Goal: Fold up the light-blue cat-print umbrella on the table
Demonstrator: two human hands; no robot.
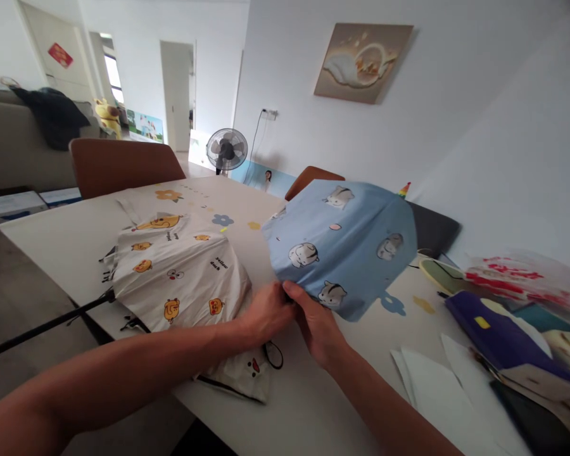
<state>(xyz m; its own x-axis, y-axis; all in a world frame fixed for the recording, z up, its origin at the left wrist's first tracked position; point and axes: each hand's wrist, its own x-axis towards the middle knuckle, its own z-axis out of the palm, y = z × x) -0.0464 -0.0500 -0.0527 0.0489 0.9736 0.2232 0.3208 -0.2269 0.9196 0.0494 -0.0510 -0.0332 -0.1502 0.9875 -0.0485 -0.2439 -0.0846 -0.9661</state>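
A blue umbrella (351, 247) printed with grey-and-white cartoon cats is raised over the table, its canopy partly spread and leaning right. My left hand (268, 313) is closed at the canopy's lower end; its fingers hide what is inside the grip. Right beside it, my right hand (317, 330) is closed on the same lower end, thumb on top, the two hands touching. Under my left forearm lies a white umbrella (190, 278) with yellow ducks, half folded on the table. Its black shaft (52, 326) sticks out past the table's left edge. A black cord loop shows below my left hand.
The white table (313, 399) has flower prints. At right are paper sheets (432, 380), a purple pouch (489, 329) and a red-and-white plastic bag (517, 272). Brown chairs (123, 166) stand at the far side, with a fan (227, 149) behind.
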